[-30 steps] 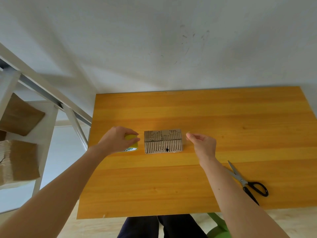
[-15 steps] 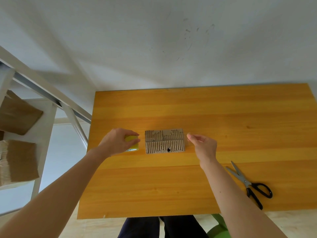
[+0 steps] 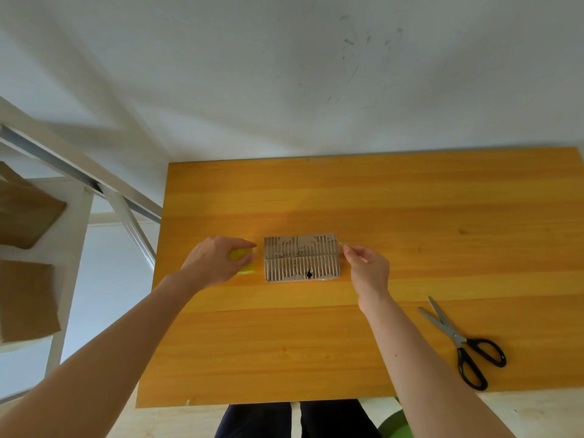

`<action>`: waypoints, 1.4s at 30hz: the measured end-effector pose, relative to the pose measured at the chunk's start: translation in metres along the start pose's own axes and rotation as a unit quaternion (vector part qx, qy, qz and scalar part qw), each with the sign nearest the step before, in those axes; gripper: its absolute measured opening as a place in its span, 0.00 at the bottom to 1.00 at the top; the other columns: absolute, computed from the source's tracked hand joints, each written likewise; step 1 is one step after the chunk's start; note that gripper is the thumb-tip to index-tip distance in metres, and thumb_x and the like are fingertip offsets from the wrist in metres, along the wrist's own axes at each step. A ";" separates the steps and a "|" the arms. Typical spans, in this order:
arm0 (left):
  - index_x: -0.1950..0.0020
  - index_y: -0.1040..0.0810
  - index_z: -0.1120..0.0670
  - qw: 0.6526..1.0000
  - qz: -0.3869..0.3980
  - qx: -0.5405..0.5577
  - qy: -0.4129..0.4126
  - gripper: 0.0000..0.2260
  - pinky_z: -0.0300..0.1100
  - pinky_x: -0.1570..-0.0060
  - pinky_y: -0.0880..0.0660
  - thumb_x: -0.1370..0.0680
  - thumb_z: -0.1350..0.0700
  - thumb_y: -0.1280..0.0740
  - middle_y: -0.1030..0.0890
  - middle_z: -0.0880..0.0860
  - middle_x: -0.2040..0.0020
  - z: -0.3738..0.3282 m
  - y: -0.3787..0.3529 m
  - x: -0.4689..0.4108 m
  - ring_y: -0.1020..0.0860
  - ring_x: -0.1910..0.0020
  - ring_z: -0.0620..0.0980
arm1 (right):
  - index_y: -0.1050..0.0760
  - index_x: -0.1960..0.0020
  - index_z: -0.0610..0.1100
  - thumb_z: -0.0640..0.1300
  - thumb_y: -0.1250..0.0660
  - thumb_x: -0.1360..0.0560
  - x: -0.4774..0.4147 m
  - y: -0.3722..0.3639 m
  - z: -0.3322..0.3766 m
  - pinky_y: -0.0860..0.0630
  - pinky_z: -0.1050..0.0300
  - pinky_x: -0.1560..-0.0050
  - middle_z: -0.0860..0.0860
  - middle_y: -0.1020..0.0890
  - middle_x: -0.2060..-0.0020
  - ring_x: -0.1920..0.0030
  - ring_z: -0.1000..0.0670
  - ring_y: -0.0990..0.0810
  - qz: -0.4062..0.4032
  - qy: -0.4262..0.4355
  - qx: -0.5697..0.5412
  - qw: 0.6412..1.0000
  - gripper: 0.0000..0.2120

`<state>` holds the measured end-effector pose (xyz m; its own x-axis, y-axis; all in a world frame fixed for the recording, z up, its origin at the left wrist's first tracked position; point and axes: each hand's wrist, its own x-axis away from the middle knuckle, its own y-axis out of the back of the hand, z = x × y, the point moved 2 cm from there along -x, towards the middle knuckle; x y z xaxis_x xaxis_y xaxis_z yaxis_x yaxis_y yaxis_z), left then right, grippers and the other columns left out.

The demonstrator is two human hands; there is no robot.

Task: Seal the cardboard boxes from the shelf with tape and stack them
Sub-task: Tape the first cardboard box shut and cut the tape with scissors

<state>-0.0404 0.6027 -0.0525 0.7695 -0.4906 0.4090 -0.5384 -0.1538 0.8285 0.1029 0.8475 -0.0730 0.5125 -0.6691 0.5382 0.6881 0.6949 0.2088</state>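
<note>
We locate the small grey-brown corrugated cardboard box (image 3: 302, 258) flat on the orange wooden tabletop (image 3: 410, 200). The left hand (image 3: 215, 260) grips a yellow tape roll (image 3: 243, 260) just beside the box's left edge; we cannot read its print. The right hand (image 3: 366, 268) pinches a clear tape end (image 3: 342, 245) at the right edge. Black-handled scissors (image 3: 464, 346) lie well apart.

Left hand (image 3: 215, 262) covers most of yellow tape roll (image 3: 246, 267). Clear tape strip (image 3: 341, 245) pinched by right hand (image 3: 368, 270) barely discernible. Shelf boxes (image 3: 27, 298), 9 o'clock, cropped by edge.
</note>
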 end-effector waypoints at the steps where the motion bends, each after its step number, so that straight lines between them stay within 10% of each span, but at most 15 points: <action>1: 0.39 0.22 0.39 1.000 0.001 0.000 0.001 0.14 0.38 0.72 0.34 0.23 0.40 0.37 0.18 0.47 0.63 -0.001 -0.001 -0.001 0.26 0.72 0.43 | 0.22 0.60 0.48 0.41 0.33 0.21 0.001 -0.002 -0.001 0.32 0.64 0.63 0.55 0.20 0.61 0.60 0.59 0.24 -0.002 -0.001 -0.004 1.000 0.09; 17: 0.41 0.20 0.40 1.000 0.023 0.021 0.005 0.11 0.38 0.74 0.36 0.23 0.43 0.35 0.18 0.48 0.65 -0.014 -0.011 -0.007 0.29 0.75 0.42 | 0.24 0.53 0.49 0.46 0.39 0.18 0.009 -0.017 -0.013 0.28 0.69 0.68 0.55 0.19 0.58 0.65 0.62 0.21 0.033 -0.043 -0.073 0.996 0.07; 25: 0.42 0.19 0.41 0.999 0.017 0.045 0.006 0.11 0.38 0.73 0.34 0.23 0.44 0.35 0.18 0.48 0.64 -0.012 -0.016 -0.003 0.27 0.74 0.43 | 0.32 0.34 0.47 0.45 0.37 0.19 0.003 -0.023 -0.015 0.28 0.58 0.51 0.47 0.22 0.44 0.46 0.48 0.22 0.052 -0.109 -0.128 0.984 0.14; 30: 0.43 0.19 0.41 0.998 0.006 0.061 -0.010 0.10 0.37 0.74 0.34 0.22 0.44 0.36 0.17 0.46 0.62 -0.014 -0.018 0.000 0.27 0.74 0.44 | 0.22 0.39 0.41 0.37 0.43 0.17 0.010 -0.021 -0.007 0.24 0.63 0.52 0.49 0.19 0.45 0.45 0.50 0.21 -0.027 -0.005 -0.057 0.998 0.13; 34: 0.42 0.19 0.42 0.998 0.011 0.061 -0.003 0.11 0.39 0.69 0.29 0.23 0.45 0.35 0.17 0.44 0.58 -0.016 -0.019 0.000 0.23 0.67 0.45 | 0.36 0.25 0.46 0.48 0.46 0.16 0.022 -0.029 0.001 0.36 0.75 0.44 0.59 0.32 0.32 0.33 0.61 0.35 0.088 0.049 -0.043 0.994 0.21; 37: 0.42 0.20 0.41 0.998 0.019 0.059 0.004 0.11 0.41 0.66 0.28 0.23 0.44 0.36 0.16 0.48 0.57 -0.015 -0.021 -0.001 0.22 0.65 0.47 | 0.48 0.21 0.45 0.53 0.50 0.16 0.021 -0.028 -0.001 0.45 0.66 0.31 0.54 0.43 0.23 0.24 0.55 0.44 0.137 0.066 0.063 0.986 0.26; 40: 0.42 0.19 0.41 0.998 0.015 0.063 -0.002 0.11 0.39 0.70 0.32 0.23 0.44 0.36 0.17 0.47 0.59 -0.016 -0.020 -0.001 0.25 0.70 0.44 | 0.58 0.20 0.44 0.53 0.54 0.16 0.027 -0.028 0.001 0.54 0.57 0.24 0.50 0.53 0.21 0.21 0.52 0.53 0.085 0.171 0.297 0.936 0.28; 42: 0.43 0.19 0.41 0.998 0.014 0.066 -0.002 0.11 0.39 0.70 0.33 0.23 0.43 0.36 0.17 0.46 0.60 -0.016 -0.019 0.000 0.25 0.70 0.44 | 0.60 0.21 0.46 0.54 0.56 0.16 0.044 -0.038 0.004 0.60 0.55 0.23 0.52 0.57 0.22 0.22 0.53 0.57 0.076 0.341 0.444 0.825 0.27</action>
<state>-0.0243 0.6193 -0.0622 0.7527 -0.4995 0.4289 -0.5999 -0.2519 0.7594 0.0974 0.7926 -0.0535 0.9370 -0.3371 0.0918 0.0956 0.5003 0.8605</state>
